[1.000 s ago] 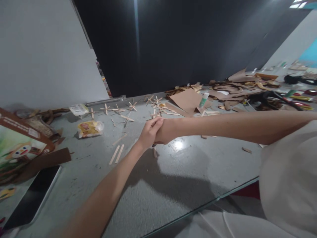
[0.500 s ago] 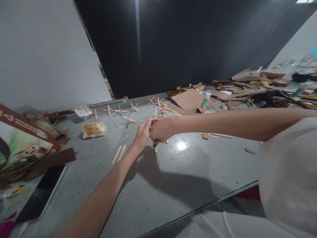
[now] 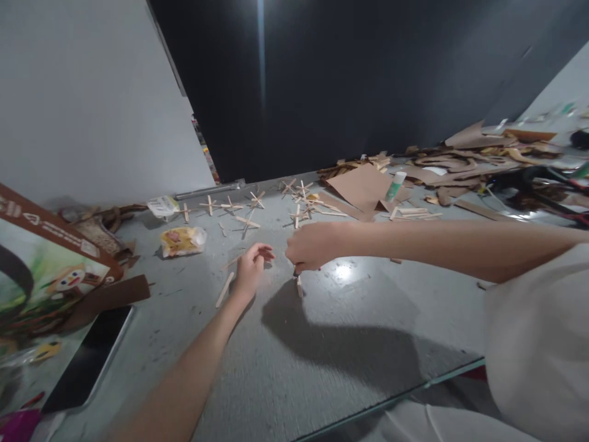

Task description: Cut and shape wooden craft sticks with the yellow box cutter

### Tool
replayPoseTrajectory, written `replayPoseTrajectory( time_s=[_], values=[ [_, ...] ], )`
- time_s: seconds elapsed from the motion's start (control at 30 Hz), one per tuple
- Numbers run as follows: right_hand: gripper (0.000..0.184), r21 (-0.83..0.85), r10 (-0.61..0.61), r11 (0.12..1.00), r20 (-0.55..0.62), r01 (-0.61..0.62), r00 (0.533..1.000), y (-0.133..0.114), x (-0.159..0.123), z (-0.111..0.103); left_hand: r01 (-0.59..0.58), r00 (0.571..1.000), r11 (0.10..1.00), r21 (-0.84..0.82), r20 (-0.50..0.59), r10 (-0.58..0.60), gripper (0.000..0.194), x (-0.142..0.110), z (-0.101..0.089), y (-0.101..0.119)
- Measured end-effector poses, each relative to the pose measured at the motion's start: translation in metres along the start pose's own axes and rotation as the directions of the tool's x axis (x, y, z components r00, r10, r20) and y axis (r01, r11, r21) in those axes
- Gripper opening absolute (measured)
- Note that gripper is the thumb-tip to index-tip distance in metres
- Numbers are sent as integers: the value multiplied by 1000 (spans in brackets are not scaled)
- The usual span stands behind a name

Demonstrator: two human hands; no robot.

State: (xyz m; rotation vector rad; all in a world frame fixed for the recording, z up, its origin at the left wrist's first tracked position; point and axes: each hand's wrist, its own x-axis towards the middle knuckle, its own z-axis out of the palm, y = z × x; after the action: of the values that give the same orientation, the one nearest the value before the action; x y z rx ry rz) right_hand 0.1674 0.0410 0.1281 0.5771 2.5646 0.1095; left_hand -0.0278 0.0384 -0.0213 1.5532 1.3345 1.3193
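Note:
My right hand [image 3: 313, 247] is closed low over the grey table, fingers curled downward. A small dark piece shows under its fingertips, and a short wooden craft stick [image 3: 300, 286] sticks out just below; the rest of what it grips is hidden. To its left, my left hand [image 3: 252, 268] is apart from it, palm turned inward, fingers loosely bent and spread, with nothing in them. A loose craft stick [image 3: 225, 290] lies beside the left wrist. Beyond the hands stand several crossed craft-stick shapes, among them one star [image 3: 247, 224] and another near the right hand [image 3: 298, 216].
A yellow snack packet [image 3: 183, 241] and a white tub [image 3: 163, 207] lie at left. Nearer are a phone [image 3: 88, 356] and a printed paper bag [image 3: 55, 264]. Brown card [image 3: 361, 189], a glue stick [image 3: 396, 186] and cardboard scraps line the dark panel. The table's glass edge [image 3: 427, 383] runs in front.
My left hand has come away from the right hand, moving left, and its fingers have opened. My right hand stays over the short stick. The view has shifted slightly.

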Motion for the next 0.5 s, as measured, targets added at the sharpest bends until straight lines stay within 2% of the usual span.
replayPoseTrajectory(
  time_s=[0.23,0.5],
  values=[
    [32,-4,32,999,-58,-33,998,-2,-19,14,-51,998,991,124,51,45,33,2,2,-3],
    [24,-129,22,991,21,-19,1000,-15,-8,-2,-38,999,986,165,31,34,33,2,2,-1]
  ],
)
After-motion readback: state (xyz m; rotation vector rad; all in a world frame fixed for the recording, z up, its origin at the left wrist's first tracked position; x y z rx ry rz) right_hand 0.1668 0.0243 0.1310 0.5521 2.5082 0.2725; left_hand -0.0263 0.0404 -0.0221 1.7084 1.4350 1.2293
